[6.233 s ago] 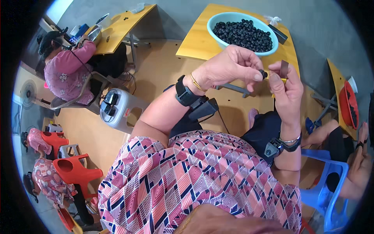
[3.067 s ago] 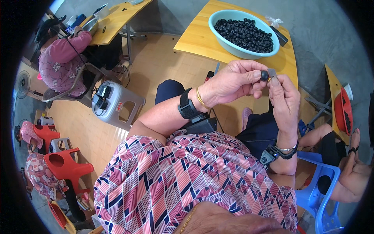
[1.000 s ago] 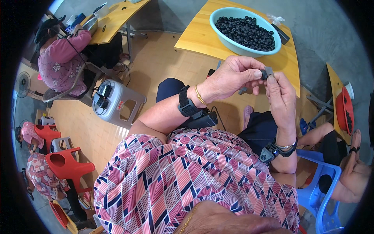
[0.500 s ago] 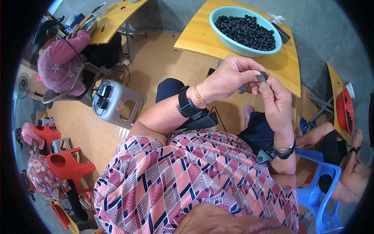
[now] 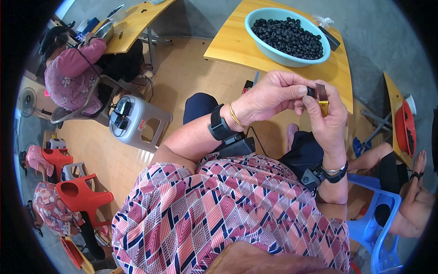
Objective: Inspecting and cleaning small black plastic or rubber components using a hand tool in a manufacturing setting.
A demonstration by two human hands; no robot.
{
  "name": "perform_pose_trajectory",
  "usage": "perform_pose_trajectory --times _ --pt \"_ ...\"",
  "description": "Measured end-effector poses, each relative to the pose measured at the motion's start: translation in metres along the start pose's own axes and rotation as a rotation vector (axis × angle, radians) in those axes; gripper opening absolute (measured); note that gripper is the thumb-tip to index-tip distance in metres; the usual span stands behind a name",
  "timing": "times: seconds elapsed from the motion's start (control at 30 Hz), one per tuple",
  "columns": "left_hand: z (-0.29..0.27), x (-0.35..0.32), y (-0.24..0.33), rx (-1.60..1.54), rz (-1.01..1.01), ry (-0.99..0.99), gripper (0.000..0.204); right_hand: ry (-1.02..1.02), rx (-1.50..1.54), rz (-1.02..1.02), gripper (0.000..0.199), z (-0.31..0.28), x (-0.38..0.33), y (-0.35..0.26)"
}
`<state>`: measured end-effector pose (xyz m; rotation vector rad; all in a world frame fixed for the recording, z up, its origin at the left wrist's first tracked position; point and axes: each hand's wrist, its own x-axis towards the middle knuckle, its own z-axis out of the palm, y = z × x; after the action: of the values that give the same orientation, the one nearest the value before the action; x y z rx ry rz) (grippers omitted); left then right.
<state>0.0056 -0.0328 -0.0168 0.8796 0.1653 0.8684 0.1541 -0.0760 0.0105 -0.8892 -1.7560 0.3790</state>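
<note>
My left hand (image 5: 273,98) pinches a small black rubber-like piece (image 5: 311,92) between thumb and fingers. Close against it, my right hand (image 5: 329,121) grips a small knife (image 5: 324,108) with a yellow handle and a flat grey blade that points away from me. Thumb tips nearly meet at the piece; whether the blade touches it I cannot tell. Both hands are raised in front of the near edge of a wooden table (image 5: 230,43). On that table stands a light blue basin (image 5: 285,60) heaped with small black ring-shaped pieces (image 5: 287,39).
A dark oblong block (image 5: 329,39) and a clear plastic bag (image 5: 324,21) lie right of the basin. A grey stool (image 5: 141,125) holds black devices at my left. Other people sit at tables around; a blue chair (image 5: 376,214) and a red basin (image 5: 404,128) are at the right.
The knife has turned in my right hand, so its blade now points up and its yellow handle shows. My hands have shifted slightly; the black piece stays in my left fingers.
</note>
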Motion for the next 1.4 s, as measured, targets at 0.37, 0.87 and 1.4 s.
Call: perform_pose_trajectory --times 0.37,0.87,1.4 --pt "0.007 0.002 0.000 0.005 0.017 0.073 0.019 0.143 -0.087 0.007 0.013 0.011 -0.003 0.002" --pt "0.001 0.004 -0.009 -0.120 0.060 0.145 0.021 0.226 -0.043 -0.271 0.011 0.027 -0.009 0.024" --pt "0.001 0.001 -0.004 0.140 0.163 0.104 0.017 -0.024 0.282 0.305 0.019 0.002 -0.007 0.001"
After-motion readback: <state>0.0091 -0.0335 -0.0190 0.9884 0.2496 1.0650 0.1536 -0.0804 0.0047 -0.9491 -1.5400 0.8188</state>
